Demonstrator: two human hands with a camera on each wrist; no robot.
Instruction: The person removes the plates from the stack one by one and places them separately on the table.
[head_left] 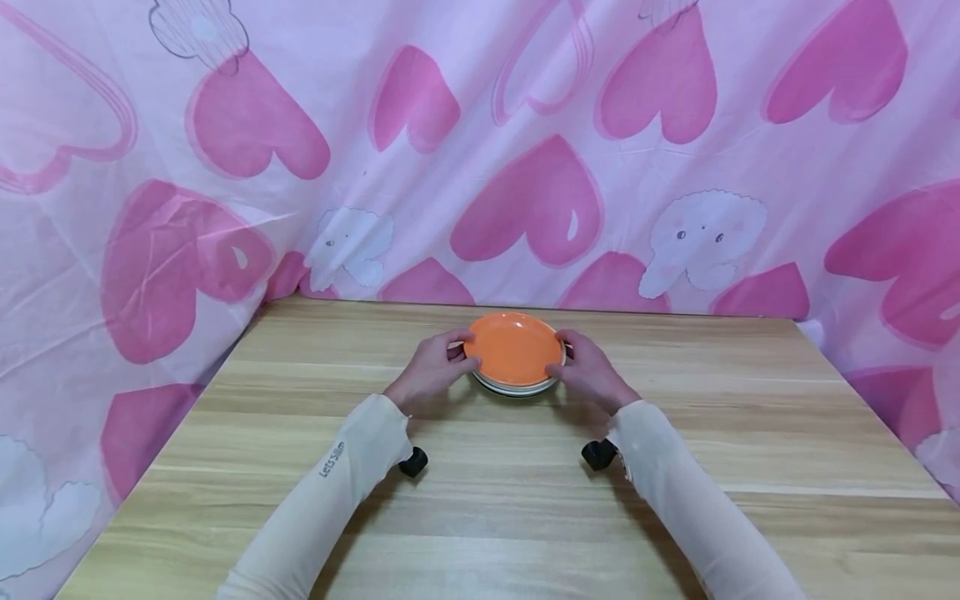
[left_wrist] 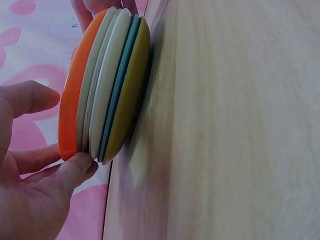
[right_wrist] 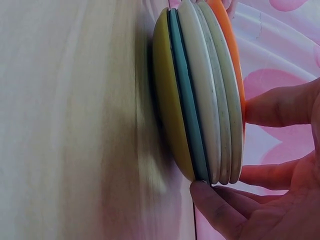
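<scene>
A stack of several plates [head_left: 515, 387] sits near the back of the table, an orange plate [head_left: 513, 346] on top. In the left wrist view, pale green-grey and cream plates [left_wrist: 107, 75] lie below it, then a teal plate [left_wrist: 120, 85] and a yellow plate [left_wrist: 131, 95] at the bottom. My left hand [head_left: 437, 365] grips the left side of the stack, fingertips at the rims and thumb by the orange plate. Opposite it, my right hand [head_left: 595, 371] holds the right side; one fingertip [right_wrist: 202, 190] reaches the rim of the teal plate.
The wood-grain table [head_left: 495, 517] spreads out in front of and beside the stack. Behind it and along both sides hangs a pink cloth [head_left: 525, 200] printed with hearts. Small black devices [head_left: 413, 462] jut from under both sleeves.
</scene>
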